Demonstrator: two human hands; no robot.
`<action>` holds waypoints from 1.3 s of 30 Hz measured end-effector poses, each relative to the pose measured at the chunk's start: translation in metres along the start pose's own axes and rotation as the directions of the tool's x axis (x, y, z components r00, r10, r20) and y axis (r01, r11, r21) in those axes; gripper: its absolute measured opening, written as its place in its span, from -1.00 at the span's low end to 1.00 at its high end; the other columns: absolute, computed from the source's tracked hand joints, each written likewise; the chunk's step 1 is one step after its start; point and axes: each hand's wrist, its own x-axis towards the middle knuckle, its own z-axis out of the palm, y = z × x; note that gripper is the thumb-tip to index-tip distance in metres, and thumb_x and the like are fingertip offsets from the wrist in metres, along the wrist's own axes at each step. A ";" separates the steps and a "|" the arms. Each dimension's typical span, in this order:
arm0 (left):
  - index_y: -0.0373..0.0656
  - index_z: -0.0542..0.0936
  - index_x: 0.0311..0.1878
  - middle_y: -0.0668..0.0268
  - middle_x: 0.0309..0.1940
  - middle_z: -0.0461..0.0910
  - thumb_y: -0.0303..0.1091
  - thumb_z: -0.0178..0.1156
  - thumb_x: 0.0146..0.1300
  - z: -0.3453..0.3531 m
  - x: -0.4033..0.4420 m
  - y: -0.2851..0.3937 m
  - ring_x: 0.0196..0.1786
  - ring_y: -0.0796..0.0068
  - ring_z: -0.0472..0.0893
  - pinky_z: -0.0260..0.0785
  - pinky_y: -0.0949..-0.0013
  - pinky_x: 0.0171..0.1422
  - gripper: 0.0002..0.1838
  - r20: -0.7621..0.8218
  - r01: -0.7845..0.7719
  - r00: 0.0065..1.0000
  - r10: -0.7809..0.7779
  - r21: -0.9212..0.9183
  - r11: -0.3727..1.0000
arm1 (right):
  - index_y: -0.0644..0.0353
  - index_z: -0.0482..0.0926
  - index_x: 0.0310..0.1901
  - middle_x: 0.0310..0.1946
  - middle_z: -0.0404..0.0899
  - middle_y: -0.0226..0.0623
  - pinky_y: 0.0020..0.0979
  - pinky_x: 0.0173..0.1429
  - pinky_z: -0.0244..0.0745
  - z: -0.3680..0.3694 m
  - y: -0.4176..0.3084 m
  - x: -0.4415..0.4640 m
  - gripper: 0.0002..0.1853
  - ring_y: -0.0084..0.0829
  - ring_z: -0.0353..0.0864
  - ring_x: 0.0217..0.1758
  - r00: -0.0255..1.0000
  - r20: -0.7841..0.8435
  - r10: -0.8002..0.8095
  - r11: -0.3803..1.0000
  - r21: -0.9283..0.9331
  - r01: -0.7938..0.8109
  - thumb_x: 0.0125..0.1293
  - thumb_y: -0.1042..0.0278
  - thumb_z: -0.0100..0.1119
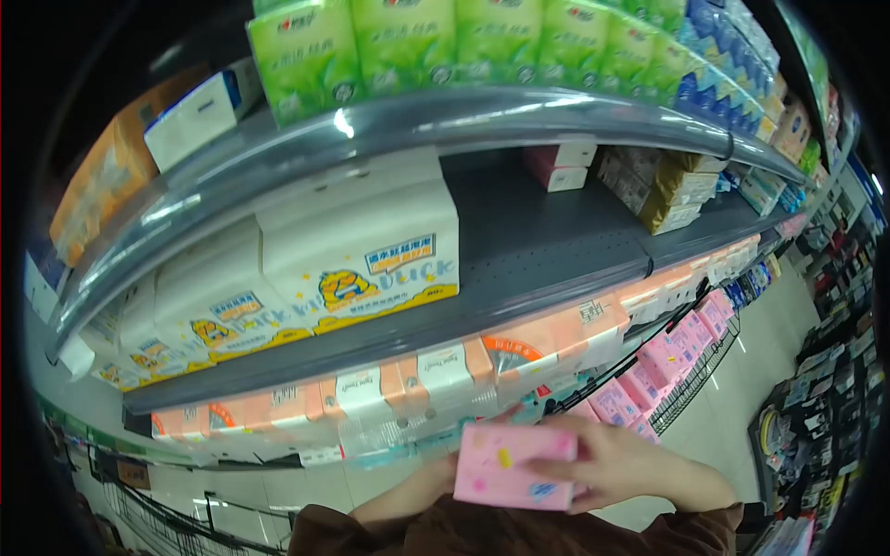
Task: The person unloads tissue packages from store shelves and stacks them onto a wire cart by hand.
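Note:
A pink tissue pack (pixel 514 466) with small coloured prints is held low in front of my body. My right hand (pixel 603 459) grips its right side, with fingers spread over the front and the edge. Behind the pack's left side is my left hand (pixel 448 474), supporting it; most of its fingers are hidden. Just beyond the pack, the lower shelf holds peach-and-white tissue packs (pixel 454 375). Several similar pink packs (pixel 667 357) stand in a black wire basket (pixel 695 375) to the right.
White duck-print packs (pixel 362 250) fill the left of the middle shelf (pixel 519 232). Green tissue packs (pixel 403 42) line the upper shelf, behind a curved clear-and-grey edge (pixel 417 120). Gold packs (pixel 677 190) sit farther right. A dark display rack (pixel 816 417) stands across the aisle.

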 end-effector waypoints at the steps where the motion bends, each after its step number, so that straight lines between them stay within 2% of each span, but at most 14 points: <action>1: -0.05 -0.03 0.67 0.11 0.60 0.11 0.10 0.20 0.46 -0.002 -0.002 -0.002 0.55 0.13 0.30 0.24 0.04 0.59 -0.08 -0.006 0.042 0.999 -0.042 -0.001 0.999 | -0.19 0.48 0.38 0.35 0.34 0.09 -0.09 0.19 0.63 0.006 0.000 0.004 -0.18 0.01 0.50 0.32 0.997 0.046 -0.064 0.998 0.029 0.063 0.03 0.02 0.58; 4: -0.05 -0.03 0.67 0.12 0.60 0.11 0.10 0.21 0.46 -0.010 -0.019 -0.003 0.55 0.13 0.30 0.24 0.04 0.59 -0.07 -0.053 0.129 0.990 -0.128 0.007 0.992 | -0.13 0.46 0.40 0.34 0.36 0.05 -0.09 0.26 0.58 0.004 0.000 0.011 -0.22 0.05 0.47 0.33 0.997 0.009 -0.072 0.965 0.253 0.067 0.11 0.07 0.56; 7: -0.05 -0.04 0.67 0.12 0.60 0.11 0.11 0.22 0.45 -0.017 -0.034 -0.002 0.55 0.13 0.30 0.24 0.04 0.59 -0.06 -0.128 0.149 0.981 -0.147 0.004 0.989 | -0.03 0.46 0.39 0.34 0.37 0.00 -0.12 0.34 0.50 -0.026 0.032 0.027 -0.25 0.02 0.46 0.33 0.985 -0.157 -0.077 0.995 0.057 0.087 0.16 0.12 0.54; 8: -0.04 -0.04 0.67 0.12 0.60 0.11 0.11 0.22 0.44 -0.019 -0.037 -0.003 0.55 0.13 0.30 0.24 0.04 0.59 -0.06 -0.151 0.141 0.979 -0.139 -0.001 0.990 | 0.10 0.43 0.40 0.31 0.40 -0.02 -0.17 0.37 0.44 -0.037 0.064 0.037 -0.24 -0.04 0.48 0.31 0.938 -0.332 -0.096 0.985 0.105 0.138 0.17 0.22 0.53; 11: -0.04 -0.04 0.67 0.12 0.60 0.11 0.11 0.23 0.44 -0.026 -0.044 -0.004 0.55 0.14 0.29 0.24 0.04 0.59 -0.05 -0.231 0.095 0.968 -0.095 -0.011 0.995 | 0.30 0.23 0.46 0.31 0.38 0.09 -0.11 0.37 0.43 -0.080 0.157 0.090 -0.09 0.00 0.48 0.29 0.598 -0.752 0.279 0.960 0.196 -0.202 0.11 0.29 0.51; 13: -0.04 -0.04 0.67 0.12 0.60 0.11 0.11 0.23 0.43 -0.029 -0.051 -0.006 0.55 0.14 0.29 0.24 0.04 0.59 -0.05 -0.290 0.055 0.955 -0.059 -0.022 0.998 | 0.23 -0.01 0.55 0.38 0.17 0.38 0.11 0.47 0.30 -0.098 0.251 0.122 0.17 0.36 0.30 0.38 0.445 -0.882 0.154 0.922 -0.033 -0.385 0.03 0.13 0.59; 14: -0.04 -0.04 0.67 0.12 0.60 0.11 0.11 0.24 0.43 -0.031 -0.053 -0.007 0.55 0.14 0.29 0.24 0.04 0.59 -0.05 -0.310 0.031 0.950 -0.035 -0.016 0.999 | 0.18 -0.08 0.56 0.39 0.13 0.40 0.13 0.46 0.30 -0.107 0.301 0.142 0.26 0.44 0.20 0.42 0.362 -0.904 0.229 0.855 0.008 -0.519 -0.04 0.07 0.64; 15: -0.03 -0.04 0.67 0.13 0.60 0.11 0.11 0.24 0.42 -0.032 -0.059 -0.007 0.55 0.14 0.29 0.24 0.03 0.59 -0.04 -0.344 0.012 0.939 -0.019 -0.021 1.000 | 0.14 0.05 0.54 0.41 0.09 0.39 0.14 0.45 0.30 -0.119 0.333 0.158 0.22 0.41 0.20 0.43 0.328 -0.940 0.091 0.811 -0.121 -0.573 -0.09 0.04 0.67; 17: -0.03 -0.04 0.67 0.13 0.60 0.11 0.11 0.24 0.42 -0.035 -0.067 -0.011 0.56 0.14 0.29 0.24 0.03 0.58 -0.04 -0.394 -0.032 0.919 0.020 -0.024 0.999 | 0.13 0.54 0.25 0.27 0.48 0.06 0.15 0.41 0.34 -0.142 0.387 0.184 -0.17 0.20 0.42 0.36 0.447 -0.895 0.001 0.937 -0.156 -0.314 -0.07 0.00 0.65; 19: -0.03 -0.04 0.67 0.13 0.60 0.11 0.11 0.25 0.41 -0.036 -0.075 -0.012 0.56 0.14 0.29 0.24 0.03 0.58 -0.03 -0.444 -0.076 0.894 0.058 -0.023 0.997 | 0.09 0.60 0.21 0.16 0.61 -0.04 0.13 0.36 0.39 -0.137 0.422 0.210 -0.25 0.13 0.47 0.35 0.442 -0.821 -0.362 0.815 -0.509 -0.278 -0.02 -0.07 0.61; 24: -0.02 -0.05 0.67 0.13 0.60 0.11 0.11 0.26 0.40 -0.036 -0.087 -0.019 0.56 0.15 0.29 0.24 0.03 0.58 -0.02 -0.528 -0.127 0.844 0.100 -0.017 0.992 | 0.04 0.57 0.26 0.25 0.54 -0.02 0.12 0.32 0.43 -0.117 0.442 0.229 -0.20 0.14 0.46 0.35 0.386 -0.915 -0.119 0.859 -0.290 -0.422 -0.01 -0.13 0.58; 31: -0.01 -0.05 0.67 0.14 0.60 0.12 0.12 0.28 0.38 -0.030 -0.078 -0.029 0.56 0.15 0.28 0.25 0.02 0.58 0.00 -0.549 -0.124 0.829 0.104 0.001 0.992 | 0.12 0.35 0.40 0.39 0.27 0.20 0.12 0.38 0.37 -0.115 0.456 0.216 -0.05 0.32 0.33 0.39 0.484 -0.868 0.116 0.862 -0.154 -0.483 -0.02 -0.03 0.58; 36: 0.00 -0.05 0.67 0.14 0.60 0.12 0.12 0.29 0.36 -0.028 -0.078 -0.035 0.56 0.16 0.28 0.25 0.02 0.58 0.01 -0.540 -0.100 0.837 0.091 0.012 0.995 | 0.07 0.23 0.45 0.38 0.16 0.24 0.13 0.33 0.46 -0.116 0.302 0.172 -0.09 0.38 0.31 0.35 0.424 -0.903 0.066 0.869 -0.157 -0.469 0.08 0.23 0.53; 39: 0.00 -0.05 0.67 0.15 0.60 0.12 0.12 0.30 0.35 -0.027 -0.081 -0.042 0.57 0.16 0.28 0.25 0.02 0.58 0.02 -0.513 -0.078 0.855 0.078 0.023 0.997 | -0.04 0.20 0.46 0.29 0.18 0.19 0.10 0.23 0.57 -0.113 0.236 0.138 -0.07 0.33 0.35 0.31 0.588 -0.778 0.222 0.793 -0.207 -0.573 0.06 0.36 0.51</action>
